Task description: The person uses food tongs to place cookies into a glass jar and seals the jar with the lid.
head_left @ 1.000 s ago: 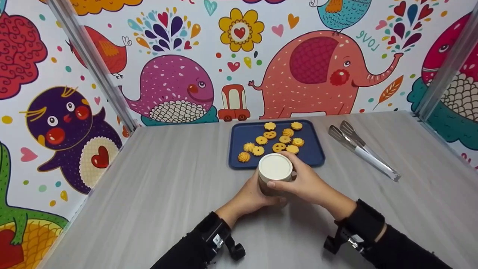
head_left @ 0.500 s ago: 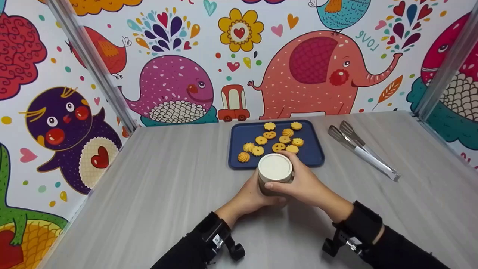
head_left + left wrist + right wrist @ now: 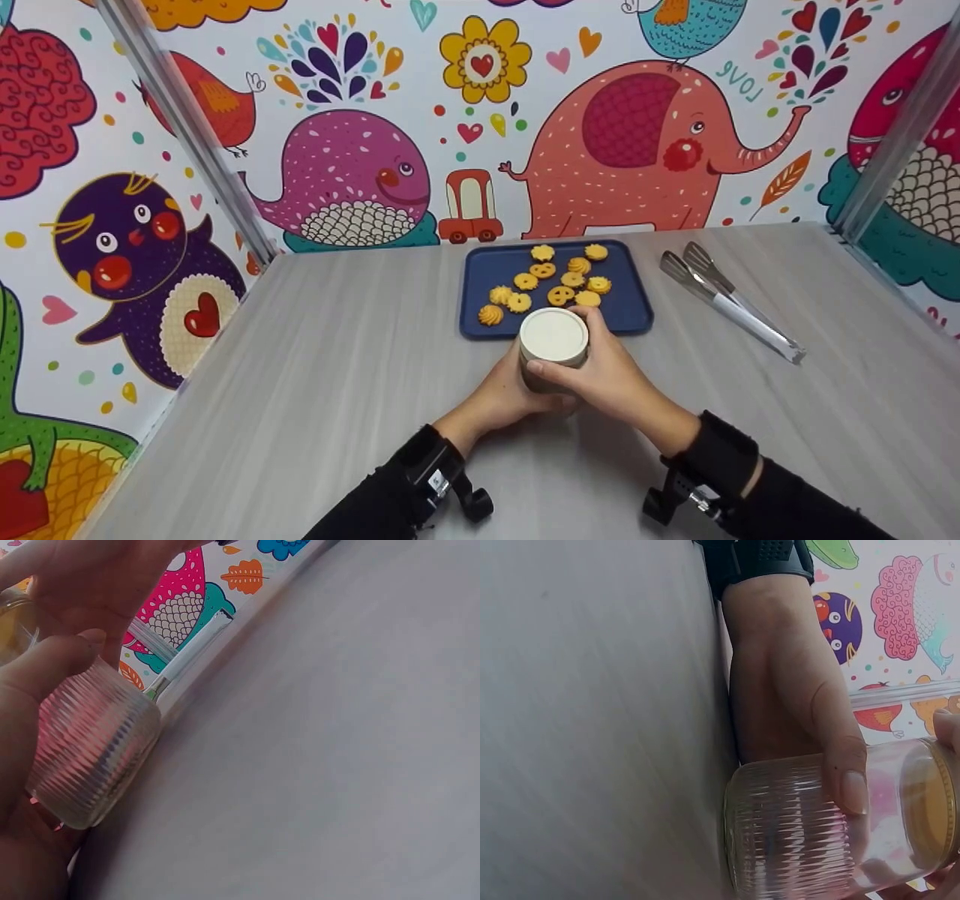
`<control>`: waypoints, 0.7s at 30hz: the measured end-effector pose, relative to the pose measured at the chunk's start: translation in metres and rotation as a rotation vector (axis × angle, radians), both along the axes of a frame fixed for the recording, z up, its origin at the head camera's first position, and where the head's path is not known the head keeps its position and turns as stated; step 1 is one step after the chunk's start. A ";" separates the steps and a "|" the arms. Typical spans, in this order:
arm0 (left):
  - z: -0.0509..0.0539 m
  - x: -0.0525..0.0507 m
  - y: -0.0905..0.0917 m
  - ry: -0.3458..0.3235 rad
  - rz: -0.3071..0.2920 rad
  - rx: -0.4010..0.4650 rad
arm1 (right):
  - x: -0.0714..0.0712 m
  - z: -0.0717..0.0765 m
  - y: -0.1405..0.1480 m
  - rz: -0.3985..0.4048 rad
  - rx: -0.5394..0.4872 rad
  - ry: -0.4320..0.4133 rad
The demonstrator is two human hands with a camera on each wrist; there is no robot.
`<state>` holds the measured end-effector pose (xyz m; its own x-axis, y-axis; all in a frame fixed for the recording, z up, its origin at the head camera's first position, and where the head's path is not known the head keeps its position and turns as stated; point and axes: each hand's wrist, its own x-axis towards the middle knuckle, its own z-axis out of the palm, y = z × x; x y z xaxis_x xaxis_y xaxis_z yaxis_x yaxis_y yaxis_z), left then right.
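Observation:
A clear glass jar (image 3: 97, 742) with ribbed sides stands at the front of the table, below the tray in the head view. Its round cream lid (image 3: 554, 334) is on top. My left hand (image 3: 499, 394) grips the jar's body low down, with the thumb across the glass (image 3: 787, 840) in the right wrist view. At the rim, my right hand (image 3: 615, 375) holds the lid's edge, thumb at the front and fingers on the far right side. The jar hides part of both hands' fingers.
A blue tray (image 3: 480, 262) with several cookies (image 3: 542, 270) lies just behind the jar. To its right are metal tongs (image 3: 739, 307), spread at the tips. Patterned walls (image 3: 480, 135) enclose the grey table (image 3: 337, 375) at the back and sides.
My right hand has turned a little round the lid, its thumb shifting left and its wrist moving left and slightly down. The left hand and jar stay about where they were.

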<state>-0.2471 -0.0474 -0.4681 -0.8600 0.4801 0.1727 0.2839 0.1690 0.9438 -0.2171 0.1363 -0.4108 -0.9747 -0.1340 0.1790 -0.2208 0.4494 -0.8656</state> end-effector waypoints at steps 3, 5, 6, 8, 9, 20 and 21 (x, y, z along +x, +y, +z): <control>0.000 0.000 0.000 0.000 0.010 -0.008 | 0.000 0.000 0.000 0.005 0.000 0.008; 0.000 0.001 0.000 -0.001 0.012 -0.011 | 0.000 0.000 0.001 0.011 -0.003 0.012; 0.000 0.001 0.000 -0.002 0.011 -0.012 | 0.000 0.000 0.001 0.013 -0.004 0.014; 0.000 0.002 0.000 -0.004 0.011 -0.010 | 0.000 0.000 0.001 0.017 -0.004 0.018; 0.000 0.002 0.000 -0.004 0.011 -0.009 | 0.000 0.000 0.001 0.020 -0.004 0.020; 0.000 0.002 0.000 -0.017 -0.006 0.021 | -0.005 0.002 0.009 0.100 -0.007 -0.003; -0.001 0.002 0.000 -0.019 -0.008 0.023 | -0.006 0.002 0.010 0.105 -0.008 -0.005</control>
